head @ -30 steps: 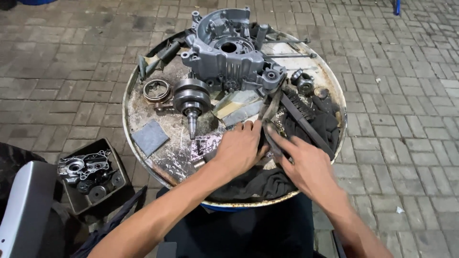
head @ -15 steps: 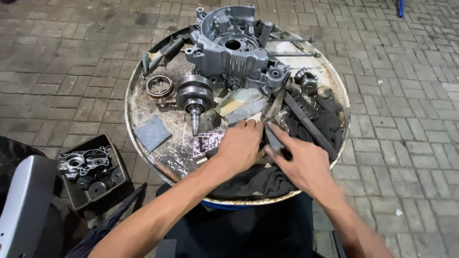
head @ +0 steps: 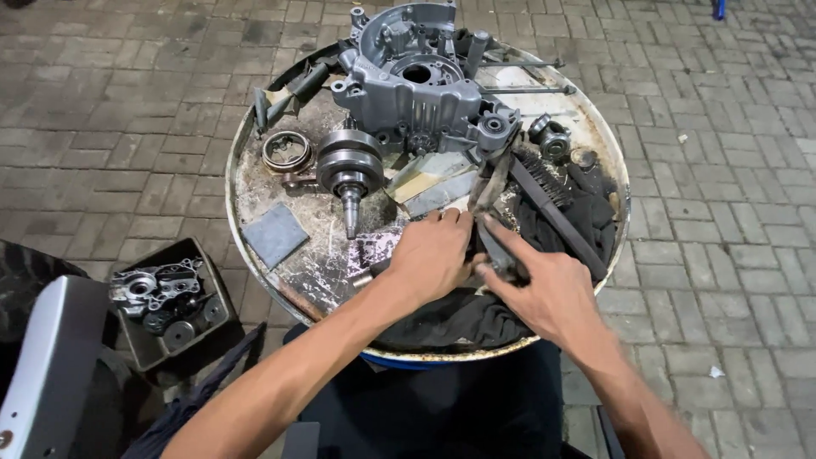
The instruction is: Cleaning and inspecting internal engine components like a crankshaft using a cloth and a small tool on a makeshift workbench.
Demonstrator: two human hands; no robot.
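- Brick paving surrounds a rusty round drum top; a grey cast-metal engine case sits at its far edge.
- Left hand presses flat on a black cloth.
- Right hand pinches, seemingly, a small dark metal part.

Rusty drum top, crankcase, crankshaft, black rag

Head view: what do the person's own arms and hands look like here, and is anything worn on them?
Both forearms are bare from the bottom edge of the frame, with no sleeves in view. The left hand and the right hand are ungloved. No watch, ring, bracelet or wrist strap shows on either. The arms look lean, and the right forearm is slightly blurred near the frame edge.
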